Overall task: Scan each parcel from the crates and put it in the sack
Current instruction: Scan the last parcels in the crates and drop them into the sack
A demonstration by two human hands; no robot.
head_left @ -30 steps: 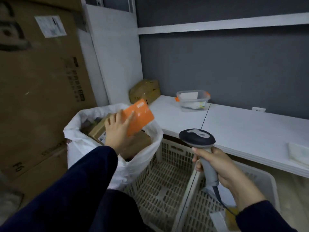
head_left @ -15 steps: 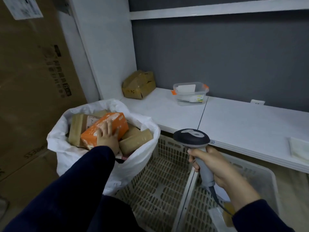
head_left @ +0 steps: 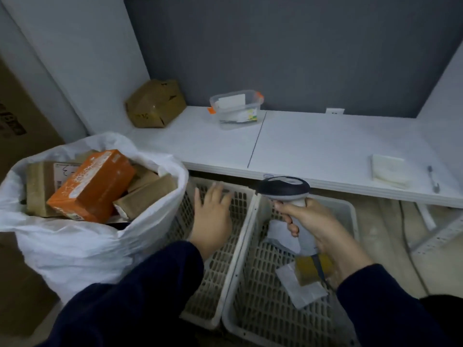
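A white sack (head_left: 82, 246) stands at the left, holding several brown parcels and an orange box (head_left: 92, 184) on top. My left hand (head_left: 213, 216) hovers empty, fingers relaxed, over the left white lattice crate (head_left: 220, 284). My right hand (head_left: 318, 229) grips a grey handheld scanner (head_left: 285, 191) above the right crate (head_left: 258, 306). In that crate lie a white parcel (head_left: 298, 289), a yellowish-brown parcel (head_left: 308, 271) and another white one (head_left: 278, 231), partly hidden by my hand.
A white table (head_left: 313, 151) runs behind the crates. On it sit a brown cardboard parcel (head_left: 155, 103), a clear plastic tub (head_left: 235, 108), a white pad (head_left: 388, 171) and a pen (head_left: 433, 179). Large cardboard boxes (head_left: 15, 121) stand at the far left.
My left hand let go of the orange box in the sack and moved right over the left crate. The right hand kept holding the scanner. The view tilted down.
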